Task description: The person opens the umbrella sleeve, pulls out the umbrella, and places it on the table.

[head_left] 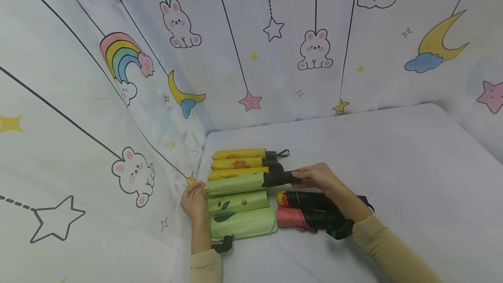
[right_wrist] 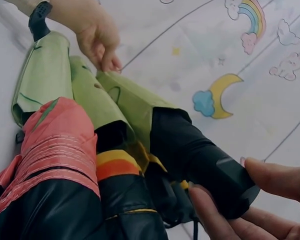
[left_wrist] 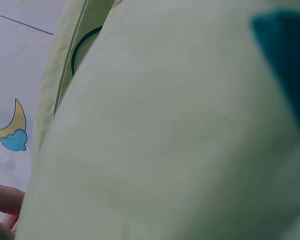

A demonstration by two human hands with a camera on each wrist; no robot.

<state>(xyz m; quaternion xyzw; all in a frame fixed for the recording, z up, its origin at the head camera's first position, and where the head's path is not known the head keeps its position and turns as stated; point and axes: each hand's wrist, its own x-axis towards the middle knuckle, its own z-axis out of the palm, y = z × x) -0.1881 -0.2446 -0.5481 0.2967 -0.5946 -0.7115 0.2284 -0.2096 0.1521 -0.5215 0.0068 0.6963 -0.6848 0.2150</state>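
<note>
A folded green umbrella (head_left: 235, 183) with a black handle end lies across the row, just in front of the yellow umbrellas. My left hand (head_left: 194, 200) pinches its green left end. The thumb and fingers of my right hand (head_left: 319, 175) grip the black handle (right_wrist: 222, 182) at the other end. Two more green umbrellas (head_left: 237, 203) lie side by side nearer me, one with a black strap by my left wrist. In the left wrist view, pale green fabric (left_wrist: 140, 125) fills most of the picture.
Behind lie several yellow umbrellas (head_left: 235, 163), one printed with an orange slice. Under my right forearm are a black umbrella with an orange-yellow end (head_left: 306, 198) and a red-and-black one (head_left: 291, 218). A patterned cloth wall (head_left: 251, 73) rises at the white table's left and back edges.
</note>
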